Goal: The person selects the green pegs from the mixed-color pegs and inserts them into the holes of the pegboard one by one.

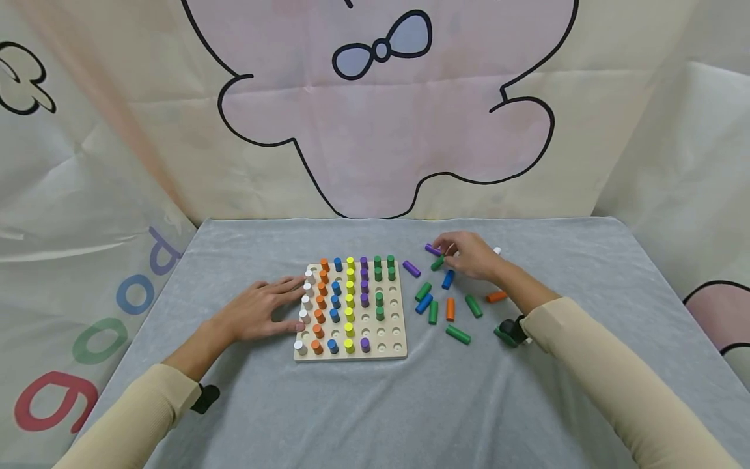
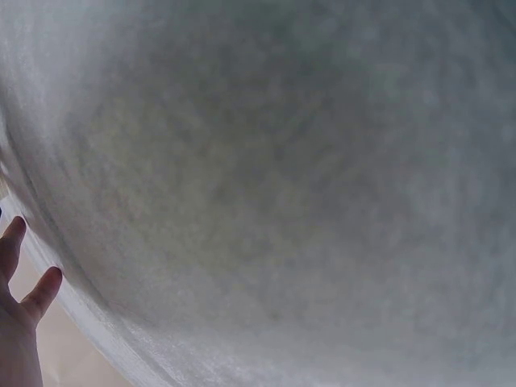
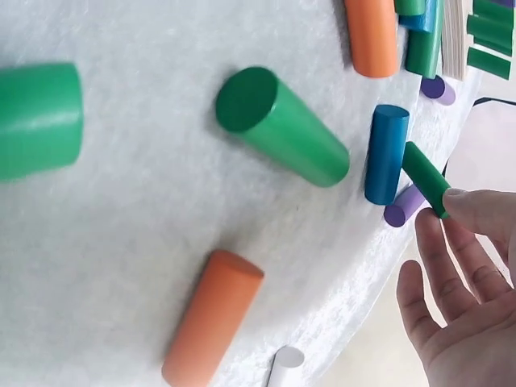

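Note:
A wooden pegboard (image 1: 389, 355) bears rows of white, orange, blue, yellow, purple and green pegs. My left hand (image 1: 262, 309) rests at its left edge, fingers stretched out, the thumb touching the near part of that side. Only some of that hand's fingers show at the edge of the left wrist view. Beyond the board's right side, my right hand (image 1: 471, 255) pinches one end of a green peg (image 3: 425, 177) between thumb and fingers. A purple peg (image 1: 432, 249) lies by those fingertips, and a blue peg (image 3: 388, 155) is beside the green one.
Loose pegs lie scattered right of the board, among them a green peg (image 1: 458, 335), an orange peg (image 1: 450, 309) and another purple peg (image 1: 411, 268). A white peg (image 3: 286, 368) is partly visible. Grey cloth (image 1: 252, 404) covers the table; a printed curtain (image 1: 375, 143) stands behind.

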`<state>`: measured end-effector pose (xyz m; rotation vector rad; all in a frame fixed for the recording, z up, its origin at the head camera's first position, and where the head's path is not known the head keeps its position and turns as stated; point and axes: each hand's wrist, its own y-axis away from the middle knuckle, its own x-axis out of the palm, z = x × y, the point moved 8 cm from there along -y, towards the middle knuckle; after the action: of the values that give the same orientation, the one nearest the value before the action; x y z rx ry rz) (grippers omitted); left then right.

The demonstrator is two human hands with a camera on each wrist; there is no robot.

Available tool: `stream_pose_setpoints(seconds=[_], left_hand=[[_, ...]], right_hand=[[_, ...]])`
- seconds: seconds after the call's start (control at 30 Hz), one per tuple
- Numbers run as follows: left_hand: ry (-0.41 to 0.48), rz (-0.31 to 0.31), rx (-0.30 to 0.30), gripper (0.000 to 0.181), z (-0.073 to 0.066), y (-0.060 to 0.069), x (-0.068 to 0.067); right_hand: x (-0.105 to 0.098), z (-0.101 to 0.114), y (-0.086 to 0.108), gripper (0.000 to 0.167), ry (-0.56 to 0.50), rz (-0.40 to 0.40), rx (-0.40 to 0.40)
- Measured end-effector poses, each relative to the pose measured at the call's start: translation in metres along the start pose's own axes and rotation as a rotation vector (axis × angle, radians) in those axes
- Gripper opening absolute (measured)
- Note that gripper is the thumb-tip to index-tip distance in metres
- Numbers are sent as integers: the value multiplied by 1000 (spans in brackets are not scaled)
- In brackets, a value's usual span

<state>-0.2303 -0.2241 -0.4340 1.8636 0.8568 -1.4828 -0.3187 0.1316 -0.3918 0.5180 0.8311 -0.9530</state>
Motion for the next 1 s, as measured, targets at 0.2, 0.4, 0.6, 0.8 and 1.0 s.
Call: stream_pose_setpoints(seconds=[0.2, 0.4, 0.6, 0.8, 1.0], left_hand=[[-6, -3, 5, 83, 0, 0, 1], [1, -4, 8, 83, -2, -1, 2], [-6, -13, 12, 83, -1, -1, 2], [-6, -10, 6, 83, 0, 0, 0], [-9, -7, 2, 83, 1, 0, 1]], right_hand=[[7, 3, -2, 30, -33, -20, 11], [10, 6, -1, 28, -52, -71, -20], [9, 13, 0, 27, -47, -115, -44], [7, 36, -2, 27, -70, -116, -85], [10, 60, -1, 24, -106, -126, -155]])
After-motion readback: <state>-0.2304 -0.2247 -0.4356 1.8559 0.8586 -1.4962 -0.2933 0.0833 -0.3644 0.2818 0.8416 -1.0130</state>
